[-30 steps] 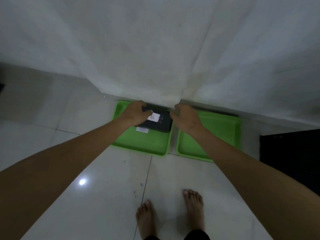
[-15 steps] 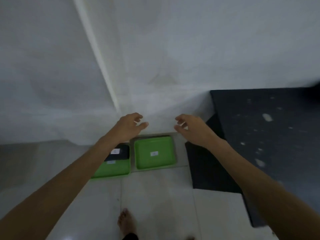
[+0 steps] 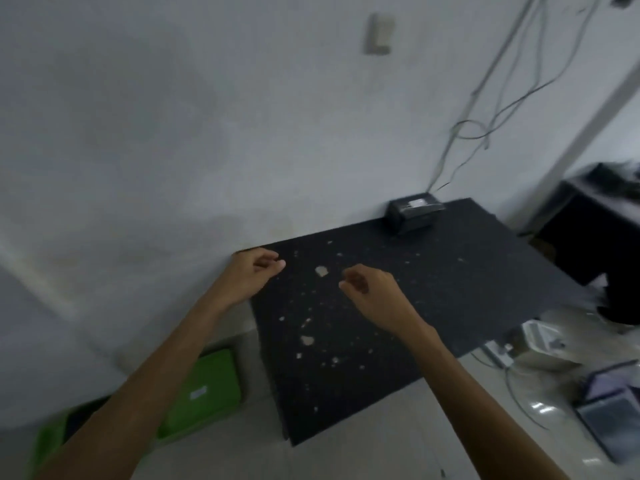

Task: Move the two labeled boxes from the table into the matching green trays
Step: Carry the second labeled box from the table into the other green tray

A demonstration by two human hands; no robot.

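left hand (image 3: pixel 251 273), right hand (image 3: pixel 372 292), loosely curled, empty

Table (image 3: pixel 450 289) under both hands: matt black, chipped pale specks. Trays (image 3: pixel 207 393) below left hand (image 3: pixel 247 277): smooth green plastic. Floor (image 3: pixel 346 455) beneath: glossy tile.

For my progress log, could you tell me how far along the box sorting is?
One dark box seems to lie in the left green tray, mostly hidden by the arm. Both the left hand and right hand are empty. The second box still waits on the table; the right green tray is empty.
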